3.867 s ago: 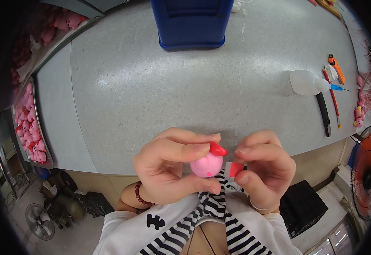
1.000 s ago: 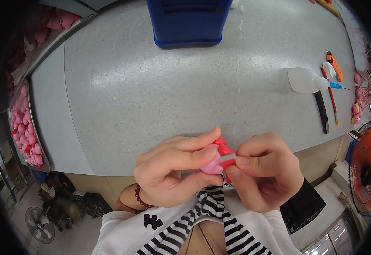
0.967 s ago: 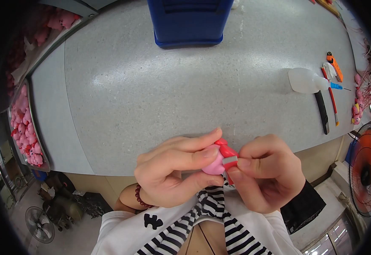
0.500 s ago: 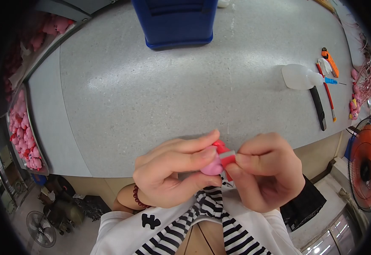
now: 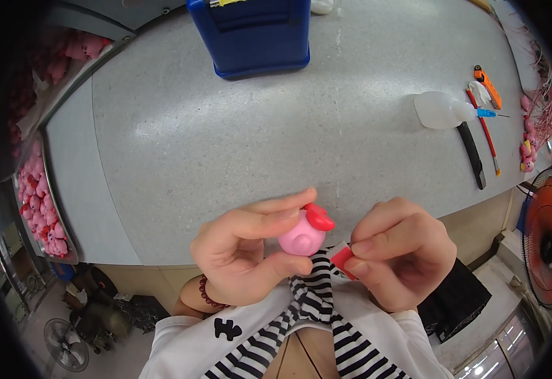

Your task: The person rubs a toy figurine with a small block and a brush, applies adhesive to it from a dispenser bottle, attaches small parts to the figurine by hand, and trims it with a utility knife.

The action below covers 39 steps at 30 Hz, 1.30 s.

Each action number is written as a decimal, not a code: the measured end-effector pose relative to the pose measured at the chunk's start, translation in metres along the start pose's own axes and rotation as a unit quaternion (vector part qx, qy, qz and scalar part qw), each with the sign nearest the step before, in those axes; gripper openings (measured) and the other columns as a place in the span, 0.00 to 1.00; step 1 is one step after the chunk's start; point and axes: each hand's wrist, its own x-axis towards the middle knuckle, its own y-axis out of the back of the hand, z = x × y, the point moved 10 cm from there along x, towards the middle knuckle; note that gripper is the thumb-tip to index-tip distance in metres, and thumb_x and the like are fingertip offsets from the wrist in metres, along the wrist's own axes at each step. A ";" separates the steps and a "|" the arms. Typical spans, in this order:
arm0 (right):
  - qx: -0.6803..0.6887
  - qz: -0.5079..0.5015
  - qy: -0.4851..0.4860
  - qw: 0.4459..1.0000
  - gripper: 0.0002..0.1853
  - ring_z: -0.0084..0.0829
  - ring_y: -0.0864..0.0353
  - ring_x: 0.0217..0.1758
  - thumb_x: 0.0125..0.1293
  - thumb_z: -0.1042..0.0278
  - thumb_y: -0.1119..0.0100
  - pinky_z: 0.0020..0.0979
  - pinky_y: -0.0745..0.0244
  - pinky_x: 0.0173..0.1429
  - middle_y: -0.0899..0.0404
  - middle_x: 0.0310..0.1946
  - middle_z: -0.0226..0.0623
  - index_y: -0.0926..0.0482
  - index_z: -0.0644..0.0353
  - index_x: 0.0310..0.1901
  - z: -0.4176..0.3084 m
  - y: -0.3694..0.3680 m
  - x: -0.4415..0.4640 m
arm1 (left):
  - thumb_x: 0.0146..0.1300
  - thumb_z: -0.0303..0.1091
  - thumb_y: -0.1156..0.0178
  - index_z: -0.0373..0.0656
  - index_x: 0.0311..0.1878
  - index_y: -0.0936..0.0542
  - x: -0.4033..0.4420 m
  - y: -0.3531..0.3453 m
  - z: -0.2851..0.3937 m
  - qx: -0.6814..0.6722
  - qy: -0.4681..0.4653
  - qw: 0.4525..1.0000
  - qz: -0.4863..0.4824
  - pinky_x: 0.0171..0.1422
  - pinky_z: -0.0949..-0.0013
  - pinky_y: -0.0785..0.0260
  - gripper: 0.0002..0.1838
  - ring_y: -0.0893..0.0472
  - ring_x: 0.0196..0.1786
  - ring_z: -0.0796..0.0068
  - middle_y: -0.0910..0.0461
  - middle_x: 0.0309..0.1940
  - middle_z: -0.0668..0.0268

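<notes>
My left hand (image 5: 250, 246) is closed around a small pink round figurine (image 5: 298, 239) with red feet (image 5: 320, 218), gripping it between thumb and fingers. To the right of it, my right hand (image 5: 399, 252) pinches a small folded piece of red sheet (image 5: 342, 258) with a pale edge, which looks like sandpaper. A narrow gap separates the sheet from the figurine. Both hands are held above the near edge of the grey table (image 5: 225, 145).
A blue bin (image 5: 260, 54) stands at the back. At right lie a needle-tipped bottle (image 5: 437, 110), an orange cutter (image 5: 489, 88), a red brush (image 5: 485, 132) and a black-handled tool (image 5: 472, 158). A tray of pink figurines (image 5: 67, 237) sits at left; a fan (image 5: 549, 246) stands at right.
The red sheet has come off the figurine, moving slightly down and right with my right hand. My left hand has shifted a little left and turned the figurine, showing more of it.
</notes>
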 end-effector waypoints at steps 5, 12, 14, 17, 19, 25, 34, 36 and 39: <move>0.056 0.033 -0.023 0.998 0.08 0.28 0.24 0.25 0.42 0.86 0.37 0.23 0.30 0.28 0.24 0.23 0.39 0.25 0.67 0.25 0.008 -0.003 0.005 | 0.47 0.37 0.32 0.37 0.44 0.31 -0.001 -0.004 0.004 0.025 -0.048 0.998 -0.022 0.47 0.65 0.28 0.25 0.21 0.44 0.62 0.29 0.46 0.37; 0.006 -0.029 -0.025 0.999 0.08 0.26 0.25 0.25 0.43 0.86 0.38 0.22 0.31 0.29 0.25 0.23 0.39 0.25 0.67 0.27 0.011 -0.007 0.002 | 0.49 0.37 0.33 0.37 0.45 0.32 -0.003 0.001 0.004 0.002 -0.049 0.999 -0.001 0.48 0.65 0.28 0.24 0.21 0.44 0.61 0.30 0.47 0.37; 0.048 -0.016 -0.024 0.998 0.08 0.25 0.25 0.25 0.44 0.86 0.38 0.21 0.31 0.28 0.25 0.24 0.39 0.25 0.67 0.27 0.015 -0.004 0.001 | 0.49 0.37 0.33 0.38 0.43 0.33 -0.003 0.002 0.001 -0.017 -0.034 0.999 -0.001 0.47 0.66 0.28 0.23 0.22 0.45 0.61 0.30 0.47 0.36; 0.226 0.004 -0.036 0.973 0.07 0.23 0.26 0.24 0.46 0.85 0.39 0.20 0.32 0.28 0.25 0.24 0.38 0.26 0.67 0.27 0.020 -0.006 0.005 | 0.49 0.37 0.33 0.38 0.43 0.33 -0.002 -0.001 0.002 -0.015 -0.027 1.000 -0.006 0.47 0.65 0.27 0.23 0.22 0.45 0.60 0.30 0.47 0.36; 0.159 -0.059 -0.074 0.983 0.05 0.21 0.27 0.25 0.49 0.85 0.40 0.20 0.33 0.29 0.25 0.24 0.37 0.26 0.67 0.27 0.021 -0.022 0.008 | 0.47 0.30 0.33 0.34 0.42 0.31 0.000 -0.001 0.004 -0.049 -0.030 0.998 0.009 0.51 0.63 0.30 0.21 0.24 0.49 0.56 0.31 0.47 0.35; 0.156 0.020 -0.094 0.983 0.05 0.19 0.27 0.25 0.50 0.85 0.41 0.19 0.34 0.29 0.25 0.24 0.37 0.27 0.66 0.27 0.029 0.001 0.006 | 0.44 0.22 0.32 0.31 0.43 0.28 -0.002 0.002 0.002 -0.110 -0.035 0.993 0.014 0.57 0.61 0.34 0.21 0.27 0.53 0.53 0.31 0.48 0.35; 0.081 0.005 -0.020 0.996 0.06 0.20 0.28 0.23 0.47 0.85 0.40 0.19 0.34 0.27 0.26 0.23 0.36 0.26 0.66 0.27 0.016 -0.003 0.006 | 0.43 0.21 0.32 0.29 0.42 0.27 -0.002 0.001 0.005 -0.081 -0.040 0.996 0.023 0.55 0.62 0.33 0.21 0.26 0.52 0.54 0.30 0.47 0.35; 0.122 0.028 -0.019 0.992 0.06 0.19 0.28 0.22 0.47 0.85 0.40 0.19 0.35 0.26 0.26 0.23 0.36 0.26 0.66 0.26 0.016 0.000 0.006 | 0.43 0.21 0.32 0.29 0.41 0.27 -0.002 0.000 0.003 -0.077 -0.038 0.996 0.024 0.55 0.62 0.33 0.20 0.26 0.51 0.54 0.30 0.47 0.35; 0.059 -0.023 -0.004 0.998 0.07 0.18 0.30 0.20 0.47 0.85 0.40 0.18 0.37 0.23 0.27 0.22 0.35 0.27 0.66 0.27 0.012 -0.014 0.007 | 0.42 0.21 0.32 0.29 0.41 0.27 -0.003 0.000 0.004 -0.093 -0.044 0.994 0.028 0.55 0.63 0.33 0.21 0.26 0.51 0.54 0.30 0.47 0.35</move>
